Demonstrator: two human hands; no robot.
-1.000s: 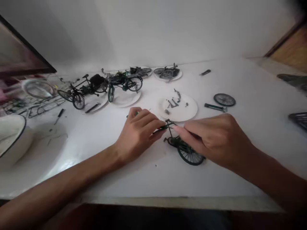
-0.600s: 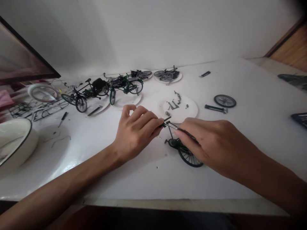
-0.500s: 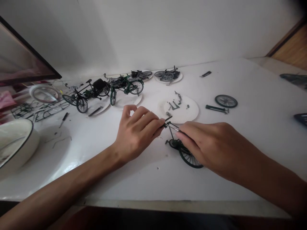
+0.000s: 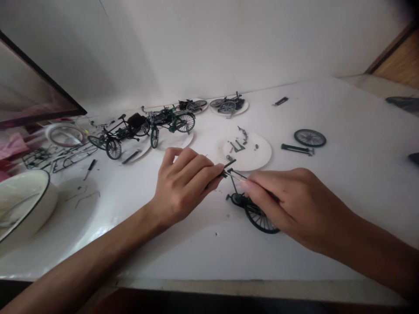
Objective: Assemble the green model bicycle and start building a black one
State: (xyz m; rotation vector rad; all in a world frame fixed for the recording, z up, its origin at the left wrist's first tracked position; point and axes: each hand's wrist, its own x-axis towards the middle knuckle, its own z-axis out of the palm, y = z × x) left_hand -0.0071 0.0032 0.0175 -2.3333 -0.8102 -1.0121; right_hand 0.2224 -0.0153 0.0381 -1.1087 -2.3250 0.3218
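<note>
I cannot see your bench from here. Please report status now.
Left hand pinching top of green model bicycle frame; right hand holding small screwdriver, tip at frame. Paper plate of small parts just behind.

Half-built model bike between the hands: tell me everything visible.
The partly built miniature bicycle sits tilted on the white tabletop, one dark green spoked wheel fitted, a small dark round hub or chainwheel beside it. Thin dark tubes, painted-metal looking, rise to the frame top, pinched by the left hand; a thin shiny shaft from the right hand meets it there. No second wheel shows.
</note>
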